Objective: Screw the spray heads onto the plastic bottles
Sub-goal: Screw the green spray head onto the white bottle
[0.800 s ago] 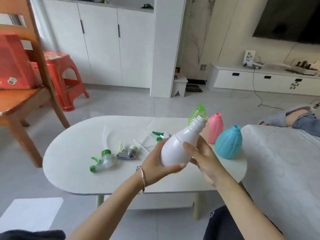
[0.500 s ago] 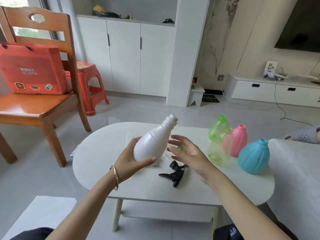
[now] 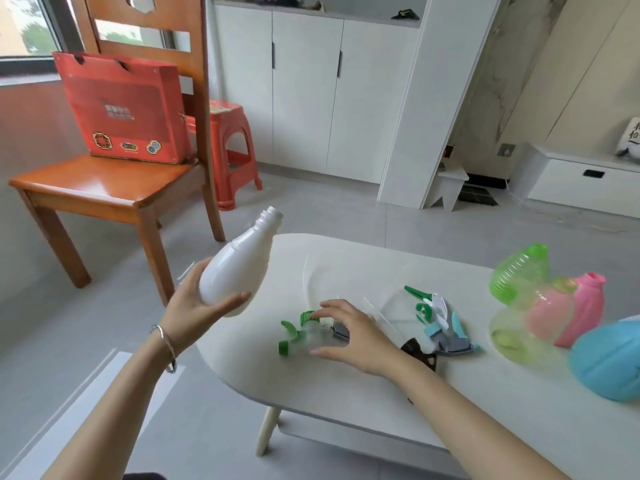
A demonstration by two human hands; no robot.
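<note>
No bottle carries a spray head yet. The left hand (image 3: pixel 194 306) grips the bare-necked white bottle (image 3: pixel 239 271); the right hand (image 3: pixel 349 332), open, hovers over a green spray head (image 3: pixel 298 327) on the counter (image 3: pixel 346 393).

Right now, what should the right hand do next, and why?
Probably close the right hand on the green spray head and lift it: its fingers are spread over it, not yet gripping, while the left hand holds the white bottle, neck bare.
</note>
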